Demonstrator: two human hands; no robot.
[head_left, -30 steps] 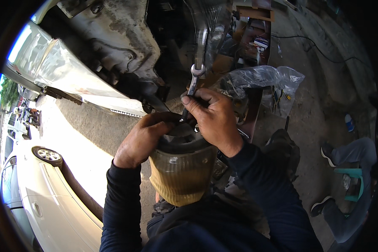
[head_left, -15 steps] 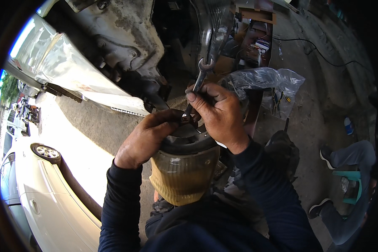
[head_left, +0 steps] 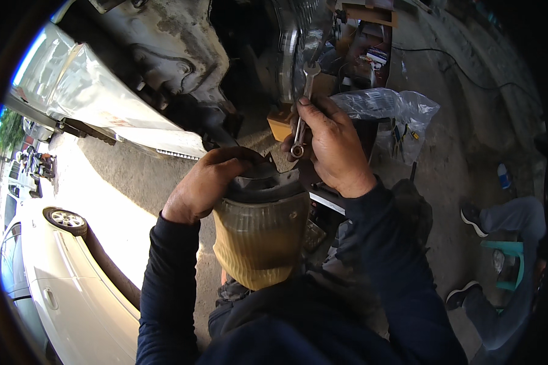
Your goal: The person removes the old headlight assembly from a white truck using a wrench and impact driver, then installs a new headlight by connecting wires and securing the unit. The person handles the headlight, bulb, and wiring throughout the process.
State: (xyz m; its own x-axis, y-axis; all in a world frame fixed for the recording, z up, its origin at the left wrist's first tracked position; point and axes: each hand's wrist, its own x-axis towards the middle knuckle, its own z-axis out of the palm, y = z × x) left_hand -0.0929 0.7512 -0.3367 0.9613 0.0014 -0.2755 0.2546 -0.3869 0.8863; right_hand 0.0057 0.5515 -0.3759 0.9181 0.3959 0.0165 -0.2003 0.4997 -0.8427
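Observation:
A car lamp with an amber, ribbed lens [head_left: 259, 237] and a dark housing stands against my front, lens side toward me. My left hand [head_left: 204, 185] is closed on the left part of its housing, with the fingertips partly hidden behind the edge. In my right hand [head_left: 338, 149] is a combination wrench [head_left: 301, 125], pinched around the shank. Its ring end hangs low, just above and right of the housing and apart from it; the open jaw points up and away. A thin dark tab sticks up from the housing beside my left fingers.
Ahead is a vehicle's stripped, rusty body [head_left: 204, 36]. A cardboard box [head_left: 280, 123] lies beyond the lamp. To the right are a clear plastic bag [head_left: 420, 109], pliers [head_left: 398, 139], a blue bottle [head_left: 503, 176] and a person's leg [head_left: 511, 222] by a green stool [head_left: 519, 249]. A pale car [head_left: 73, 298] stands left.
My right hand has lifted the wrench off the lamp housing, up and to the right, so its ring end now shows. The lamp and my left hand have shifted slightly left.

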